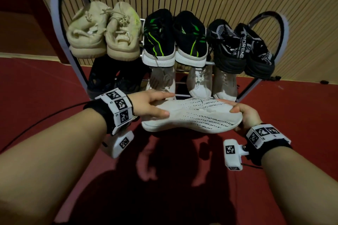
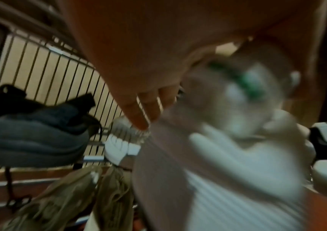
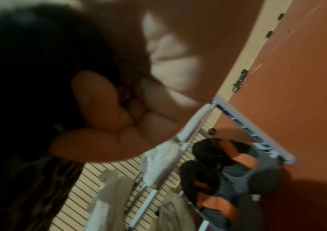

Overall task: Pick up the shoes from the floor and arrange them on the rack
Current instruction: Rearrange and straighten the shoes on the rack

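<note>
White shoe (image 1: 192, 116) held sideways in the air just before the shoe rack (image 1: 60, 29), left hand (image 1: 150, 105) grasping its heel end, right hand (image 1: 245, 117) its toe.

Top tier: beige pair (image 1: 102, 31), black-and-green pair (image 1: 173, 38), black pair (image 1: 241, 49) lettered "ORENG". Lower tier: dark shoes (image 1: 109, 80), three white shoes (image 1: 197, 82).

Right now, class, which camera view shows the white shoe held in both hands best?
The head view: the white shoe lies sideways, whole, between the left hand and the right hand. The left wrist view shows it only as a close blur; the right wrist view shows a blurred white patch.
</note>
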A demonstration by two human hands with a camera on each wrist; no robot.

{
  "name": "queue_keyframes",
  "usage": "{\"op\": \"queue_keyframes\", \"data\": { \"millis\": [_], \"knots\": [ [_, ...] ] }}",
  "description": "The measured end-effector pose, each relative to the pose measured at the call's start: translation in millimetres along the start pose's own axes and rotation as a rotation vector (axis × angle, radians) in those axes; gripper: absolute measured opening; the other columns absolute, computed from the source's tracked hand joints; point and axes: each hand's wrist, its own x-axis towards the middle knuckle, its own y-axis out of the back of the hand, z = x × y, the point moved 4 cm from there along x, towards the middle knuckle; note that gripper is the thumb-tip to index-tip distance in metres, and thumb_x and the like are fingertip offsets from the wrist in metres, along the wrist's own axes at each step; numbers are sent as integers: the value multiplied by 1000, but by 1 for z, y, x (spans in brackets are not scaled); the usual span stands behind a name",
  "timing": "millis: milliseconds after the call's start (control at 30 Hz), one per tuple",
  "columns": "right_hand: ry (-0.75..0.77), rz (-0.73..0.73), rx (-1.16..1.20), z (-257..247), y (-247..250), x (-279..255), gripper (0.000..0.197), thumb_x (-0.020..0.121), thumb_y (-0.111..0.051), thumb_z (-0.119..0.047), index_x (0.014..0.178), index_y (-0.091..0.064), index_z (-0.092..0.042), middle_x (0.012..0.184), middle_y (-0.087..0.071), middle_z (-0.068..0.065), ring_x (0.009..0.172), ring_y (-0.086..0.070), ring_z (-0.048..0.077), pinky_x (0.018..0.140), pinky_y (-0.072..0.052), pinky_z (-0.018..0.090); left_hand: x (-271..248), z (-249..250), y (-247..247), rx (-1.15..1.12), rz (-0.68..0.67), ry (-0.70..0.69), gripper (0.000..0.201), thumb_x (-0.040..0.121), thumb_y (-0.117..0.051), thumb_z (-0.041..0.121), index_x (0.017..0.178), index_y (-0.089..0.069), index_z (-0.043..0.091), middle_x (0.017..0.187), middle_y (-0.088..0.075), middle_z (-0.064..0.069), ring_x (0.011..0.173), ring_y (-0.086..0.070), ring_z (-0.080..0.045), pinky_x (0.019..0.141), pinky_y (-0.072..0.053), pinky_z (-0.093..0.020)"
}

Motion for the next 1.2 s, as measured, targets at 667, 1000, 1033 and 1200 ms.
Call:
{"op": "queue_keyframes", "data": {
  "millis": [667,1000,1033,1200],
  "knots": [
    [76,-89,-232,-3,-69,47,24,77,-57,-22,97,-71,-20,118,-63,16,108,-59,31,98,-44,42,-23,-22,-20,-96,-119,-18,96,74,-76,24,128,-10,68,146,-24,27,134,-29,3,112,-26,-20],
    [-75,-28,-461,43,-128,73,56,95,-45,-46,142,-26,-22,107,-61,9,68,-59,22,62,-46,29,-53,-78,18,-369,88,67,92,55,-76,58,124,-16,67,144,-14,30,134,-20,4,97,-28,-5],
    [-88,-43,-468,51,-135,74,69,90,-51,-49,146,-18,-27,120,-58,8,76,-62,23,66,-51,32,-54,-84,23,-399,142,75,91,62,-78,48,129,-17,61,142,-16,31,133,-19,6,88,-28,4],
    [-122,-22,-207,67,-160,84,76,85,-67,-27,144,-20,-32,133,-46,-1,118,-52,29,73,-54,41,-53,-105,41,-458,386,121,89,81,-69,15,146,-13,38,144,-19,25,114,-36,18,81,-34,4]
  ]
}}
